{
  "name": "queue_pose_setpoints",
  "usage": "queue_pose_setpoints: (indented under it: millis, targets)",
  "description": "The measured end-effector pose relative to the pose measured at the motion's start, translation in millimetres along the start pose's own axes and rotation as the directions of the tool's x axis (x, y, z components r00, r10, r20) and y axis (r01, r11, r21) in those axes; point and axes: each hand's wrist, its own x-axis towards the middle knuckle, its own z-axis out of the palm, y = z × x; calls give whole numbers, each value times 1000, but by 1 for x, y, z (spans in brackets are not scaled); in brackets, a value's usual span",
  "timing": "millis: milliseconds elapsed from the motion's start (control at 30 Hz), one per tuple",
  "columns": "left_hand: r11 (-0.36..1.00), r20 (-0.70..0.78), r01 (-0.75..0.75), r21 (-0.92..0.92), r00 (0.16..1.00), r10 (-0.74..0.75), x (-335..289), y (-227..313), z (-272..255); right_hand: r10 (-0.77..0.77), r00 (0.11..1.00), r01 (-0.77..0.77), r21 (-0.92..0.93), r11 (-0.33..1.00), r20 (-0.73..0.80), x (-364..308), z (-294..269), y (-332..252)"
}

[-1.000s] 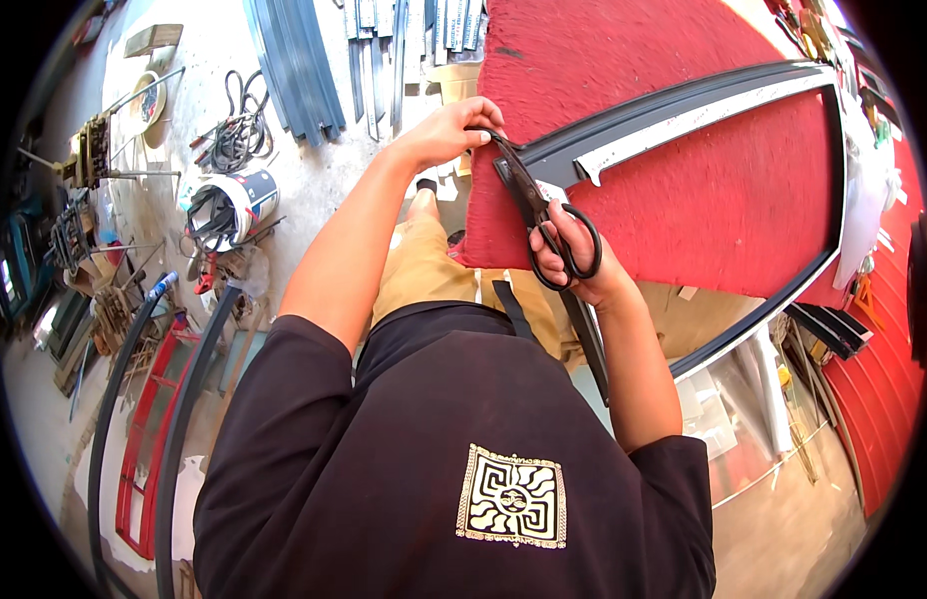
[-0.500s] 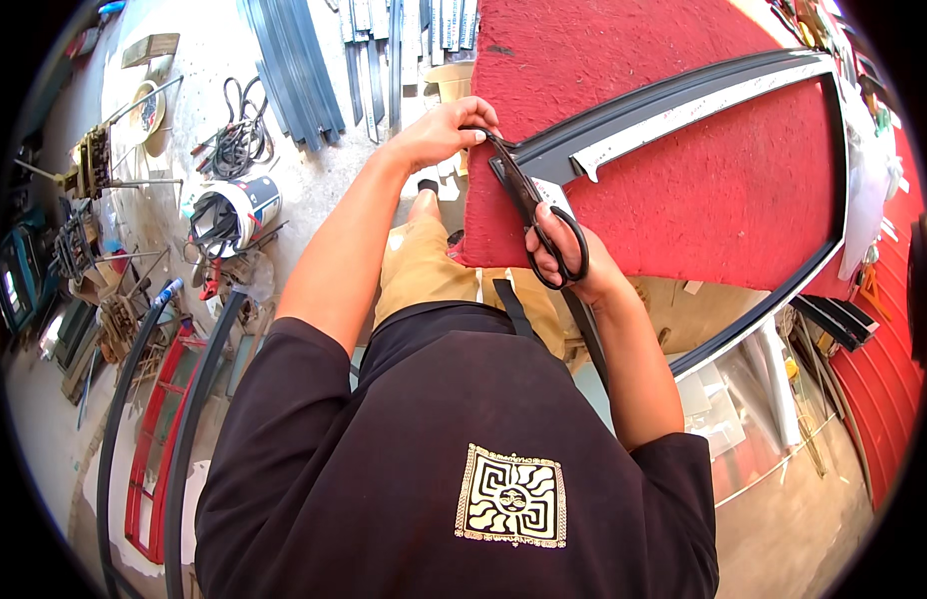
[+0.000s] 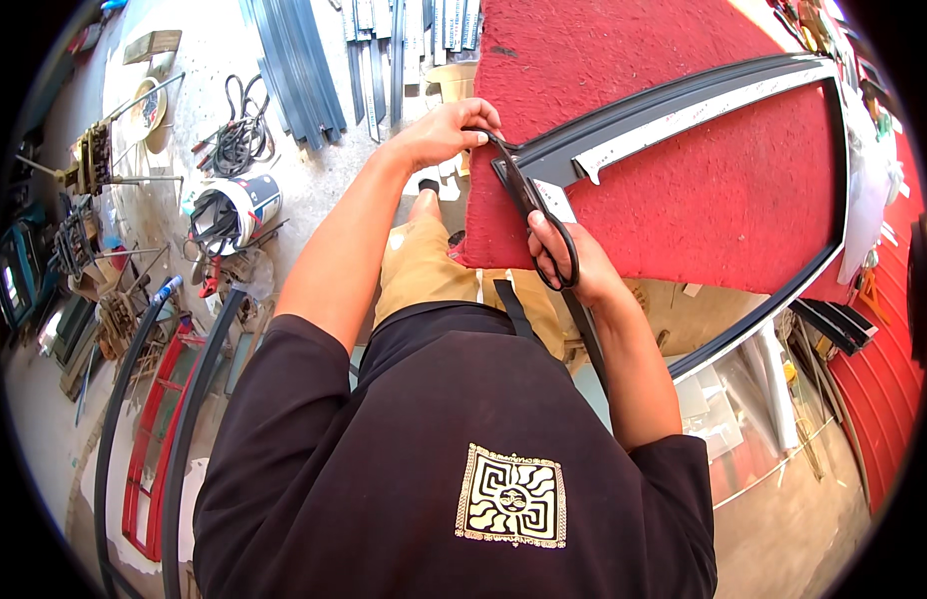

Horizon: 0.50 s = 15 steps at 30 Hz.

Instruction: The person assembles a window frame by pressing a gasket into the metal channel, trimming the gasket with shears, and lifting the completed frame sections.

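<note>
Black-handled scissors (image 3: 526, 192) are gripped in my right hand (image 3: 583, 265), its fingers through the handle loops. Their blades point up and left, toward the fingertips of my left hand (image 3: 449, 132). Those fingertips pinch the end of a thin black strip (image 3: 475, 129), which looks like a rubber seal; the blades lie against it. Beneath and beside the scissors is the corner of a dark grey metal frame (image 3: 563, 158), partly faced with white film (image 3: 673, 122). My left fingers hide part of the strip.
The frame lies on a table with worn red carpet (image 3: 633, 220) and overhangs its near edge. Grey metal profiles (image 3: 296, 70) lie on the floor beyond. At left are a white bucket (image 3: 254, 200), coiled cable (image 3: 236, 145) and a red metal frame (image 3: 149, 449).
The scissor handles have drawn closer together in my right hand, and the blades have closed further. My left hand keeps its place on the strip.
</note>
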Motion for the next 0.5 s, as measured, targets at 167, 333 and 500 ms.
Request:
queue_pose_setpoints:
  millis: [167, 333, 500]
  targets:
    - [1000, -5, 8, 4, 1000, -8, -1, 0, 0, 40, 999, -41, 49, 998, 10, 0, -3, 1]
    - [999, -26, -32, -9, 999, 31, 0, -4, 1, 84, 996, -88, 126, 988, 37, 0, -7, 0]
    - [1000, -25, -1, -25, 1000, 0, -2, -2, 2, 79, 994, -90, 164, 982, 72, -3, -6, 3]
